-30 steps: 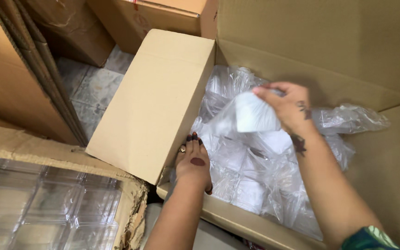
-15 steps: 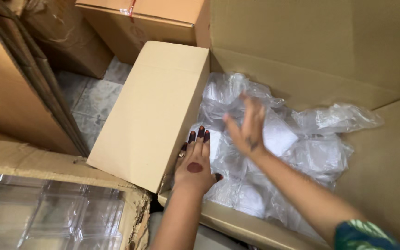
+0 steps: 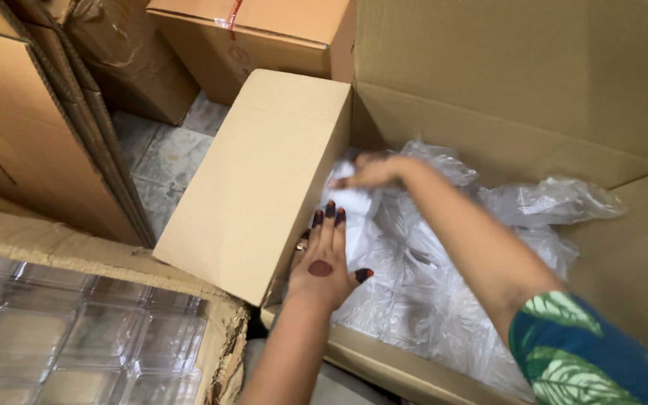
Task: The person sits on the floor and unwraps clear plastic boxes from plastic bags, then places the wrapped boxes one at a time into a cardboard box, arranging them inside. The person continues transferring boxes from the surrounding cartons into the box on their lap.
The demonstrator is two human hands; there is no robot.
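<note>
A large open cardboard box (image 3: 489,127) lies in front of me, lined with a clear plastic bag (image 3: 549,202) over white items (image 3: 414,300) packed inside. My left hand (image 3: 324,259) rests flat, fingers spread, on the plastic at the box's near left corner, beside the open side flap (image 3: 256,180). My right hand (image 3: 369,172) reaches across into the far left corner of the box and presses on the plastic and a white item (image 3: 348,201) there. Whether its fingers grip anything is hidden.
More cardboard boxes (image 3: 264,41) stand at the back and along the left (image 3: 31,135). A patch of tiled floor (image 3: 159,161) shows between them. At the lower left, a box holds several clear plastic containers (image 3: 61,337).
My right hand had a white item lifted over the box a second ago. It has since moved down and left into the far left corner. The left hand stayed put.
</note>
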